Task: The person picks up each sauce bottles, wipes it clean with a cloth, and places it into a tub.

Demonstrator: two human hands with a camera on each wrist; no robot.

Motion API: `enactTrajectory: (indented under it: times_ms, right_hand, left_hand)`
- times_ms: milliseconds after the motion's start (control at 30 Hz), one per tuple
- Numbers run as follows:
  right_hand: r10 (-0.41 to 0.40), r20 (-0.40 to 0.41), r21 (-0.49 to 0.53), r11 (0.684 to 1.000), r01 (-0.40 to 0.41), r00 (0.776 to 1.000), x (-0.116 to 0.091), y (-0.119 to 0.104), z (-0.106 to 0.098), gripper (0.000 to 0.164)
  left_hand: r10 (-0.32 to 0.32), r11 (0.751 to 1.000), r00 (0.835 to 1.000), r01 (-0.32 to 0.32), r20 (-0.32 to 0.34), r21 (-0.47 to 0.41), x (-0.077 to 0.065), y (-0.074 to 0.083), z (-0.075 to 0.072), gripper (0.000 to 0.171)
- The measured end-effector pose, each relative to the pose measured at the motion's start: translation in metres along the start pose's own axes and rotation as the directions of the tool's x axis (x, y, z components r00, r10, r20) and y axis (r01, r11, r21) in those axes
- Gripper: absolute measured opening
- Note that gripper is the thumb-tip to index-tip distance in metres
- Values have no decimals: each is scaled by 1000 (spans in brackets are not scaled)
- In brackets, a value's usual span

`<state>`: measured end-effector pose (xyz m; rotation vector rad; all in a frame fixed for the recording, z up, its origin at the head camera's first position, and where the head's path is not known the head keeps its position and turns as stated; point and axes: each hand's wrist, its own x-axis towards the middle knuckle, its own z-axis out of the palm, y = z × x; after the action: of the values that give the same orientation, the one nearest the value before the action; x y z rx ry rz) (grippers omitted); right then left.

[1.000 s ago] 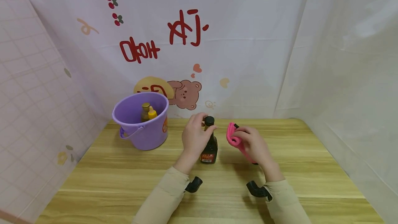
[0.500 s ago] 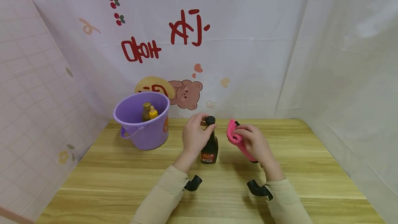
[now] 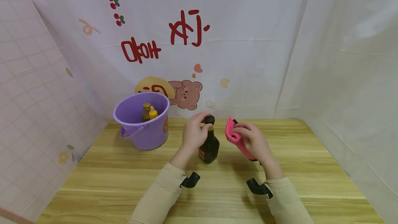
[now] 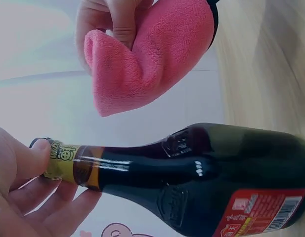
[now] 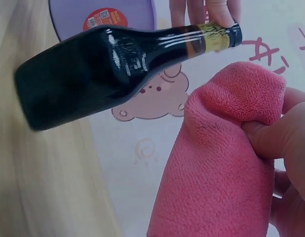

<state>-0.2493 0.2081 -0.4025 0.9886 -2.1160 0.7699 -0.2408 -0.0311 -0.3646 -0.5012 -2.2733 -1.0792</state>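
Observation:
My left hand (image 3: 192,134) pinches the capped neck of a dark glass sauce bottle (image 3: 210,149), thumb on one side and fingers on the other. Yellow wrapping circles the neck, and a red label with a barcode shows on the body in the left wrist view (image 4: 261,210). The bottle leans a little; whether its base touches the table cannot be told. To its right, my right hand (image 3: 257,145) pinches the upper part of a folded pink cloth (image 3: 238,143) with black edging. The cloth (image 5: 216,163) hangs apart from the bottle, its fuzzy side showing in the right wrist view.
A purple bucket (image 3: 149,137) with a handle stands at the back left of the wooden table (image 3: 224,203). Inside it are a brownish bottle (image 3: 145,112) and a yellow-topped one (image 3: 153,113). A printed white curtain (image 3: 248,61) hangs behind the table.
The bottle has turned about its upright axis, so its front label now faces left, and it leans slightly. The pink cloth has risen a little in my right hand.

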Motion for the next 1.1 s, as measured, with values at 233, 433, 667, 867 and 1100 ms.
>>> enactTrajectory:
  times_ms: [233, 433, 667, 867, 1100]
  right_hand:
    - [-18, 15, 41, 999, 17, 1000, 16, -5, -4, 36]
    - [-73, 18, 63, 995, 72, 997, 30, -12, -5, 37]
    - [-136, 22, 92, 987, 134, 990, 40, -17, 1, 38]
    - [-123, 34, 100, 988, 119, 992, 39, -16, 6, 37]
    - [-67, 149, 106, 993, 51, 987, 33, -13, 13, 36]
  left_hand:
    - [2, 997, 994, 8, 113, -82, 6, -5, -4, 33]
    - [-39, 977, 979, 79, 198, -198, 8, -7, -7, 36]
    - [-63, 941, 977, 127, 206, -314, 4, -16, -6, 39]
    - [-46, 942, 988, 91, 145, -324, -1, -19, -1, 42]
    - [-79, 954, 991, 105, 105, -281, -1, -18, 4, 37]
